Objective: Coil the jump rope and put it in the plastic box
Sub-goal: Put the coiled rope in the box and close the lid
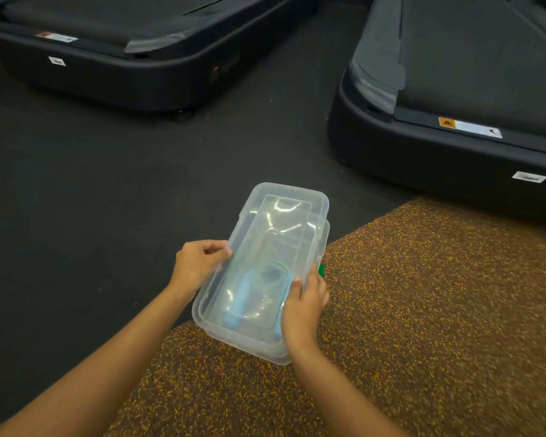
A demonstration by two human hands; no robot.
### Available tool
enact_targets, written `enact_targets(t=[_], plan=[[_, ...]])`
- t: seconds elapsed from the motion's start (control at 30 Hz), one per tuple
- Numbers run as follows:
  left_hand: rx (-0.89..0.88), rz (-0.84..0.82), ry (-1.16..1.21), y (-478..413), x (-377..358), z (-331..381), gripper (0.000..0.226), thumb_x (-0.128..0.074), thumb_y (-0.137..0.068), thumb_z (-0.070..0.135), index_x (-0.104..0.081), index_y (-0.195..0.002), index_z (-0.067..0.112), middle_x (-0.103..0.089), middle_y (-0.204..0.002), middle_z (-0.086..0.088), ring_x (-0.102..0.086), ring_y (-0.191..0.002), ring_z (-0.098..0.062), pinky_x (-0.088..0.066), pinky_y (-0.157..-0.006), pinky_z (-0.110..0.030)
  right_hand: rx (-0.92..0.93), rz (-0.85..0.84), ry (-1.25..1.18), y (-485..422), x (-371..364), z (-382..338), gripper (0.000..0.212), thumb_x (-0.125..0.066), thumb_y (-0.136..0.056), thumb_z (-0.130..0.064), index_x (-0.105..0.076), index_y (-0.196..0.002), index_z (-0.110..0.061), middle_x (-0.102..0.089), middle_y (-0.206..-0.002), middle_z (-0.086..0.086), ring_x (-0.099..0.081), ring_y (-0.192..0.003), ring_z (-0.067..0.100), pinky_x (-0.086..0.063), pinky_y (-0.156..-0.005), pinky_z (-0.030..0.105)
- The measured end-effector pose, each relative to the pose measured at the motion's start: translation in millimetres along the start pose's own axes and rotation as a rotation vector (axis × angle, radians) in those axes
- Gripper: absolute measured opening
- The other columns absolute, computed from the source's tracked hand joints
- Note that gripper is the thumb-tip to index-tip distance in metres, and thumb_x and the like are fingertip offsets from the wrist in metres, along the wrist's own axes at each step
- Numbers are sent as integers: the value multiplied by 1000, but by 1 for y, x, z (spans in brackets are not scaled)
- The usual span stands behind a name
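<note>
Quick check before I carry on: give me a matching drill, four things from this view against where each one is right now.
Things:
1. jump rope
2. lid
3. left hand
4. right hand

Places:
A. gripping the lid's left edge
B. coiled inside the plastic box
C. gripping the lid's right edge
D. on top of the box, slightly askew

Pairs: 1-B, 2-D, 3-A, 4-C
</note>
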State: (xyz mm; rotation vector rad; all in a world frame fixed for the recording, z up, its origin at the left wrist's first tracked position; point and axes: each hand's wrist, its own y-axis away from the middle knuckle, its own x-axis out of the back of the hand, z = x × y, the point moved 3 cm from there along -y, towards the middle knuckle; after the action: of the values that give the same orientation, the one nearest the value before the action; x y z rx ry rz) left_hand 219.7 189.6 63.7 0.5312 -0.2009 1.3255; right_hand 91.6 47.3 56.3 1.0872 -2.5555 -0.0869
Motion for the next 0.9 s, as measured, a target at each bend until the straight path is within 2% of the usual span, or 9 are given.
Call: enact_targets(t=[0.2, 0.4, 0.63, 0.8, 0.9], plan=[[-35, 7, -86, -2, -12, 0, 25, -68, -83, 17, -68, -107, 12, -66, -94, 1, -62, -88, -14, -48, -77, -26, 0, 4, 91, -10, 3, 5, 50, -35, -96, -11, -22, -144, -9, -28, -148, 6, -16, -136, 19, -14, -112, 27], [-50, 12, -124, -3, -19, -6, 28, -67, -84, 17, -68, -110, 10, -68, -104, -3, -60, -90, -13, -45, -78, -24, -22, 28, 147, -11, 3, 13, 49, -35, -95, -8, -23, -143, -5, -22, -150, 8, -13, -138, 21, -13, -113, 27], [-37, 5, -117, -2, -19, -14, 30, -68, -83, 16, -67, -112, 8, -68, -106, -6, -63, -94, -18, -51, -88, -34, -74, -1, 140, -7, 2, 22, 50, -33, -95, -7, -21, -144, -7, -26, -149, 8, -19, -136, 23, -16, -113, 31], [-55, 9, -116, -2, -20, -11, 29, -68, -83, 15, -68, -111, 8, -69, -104, -5, -63, -93, -16, -50, -84, -29, -101, 18, 92, -9, 2, 22, 52, -34, -95, -7, -18, -145, -8, -30, -147, 9, -21, -136, 24, -16, -112, 30], [-61, 4, -104, -1, -21, -12, 27, -68, -82, 15, -69, -108, 10, -68, -100, -2, -63, -92, -16, -50, -80, -28, -102, 37, 84, -10, 3, 23, 51, -35, -95, -6, -23, -144, -10, -35, -144, 10, -27, -133, 25, -21, -110, 30]])
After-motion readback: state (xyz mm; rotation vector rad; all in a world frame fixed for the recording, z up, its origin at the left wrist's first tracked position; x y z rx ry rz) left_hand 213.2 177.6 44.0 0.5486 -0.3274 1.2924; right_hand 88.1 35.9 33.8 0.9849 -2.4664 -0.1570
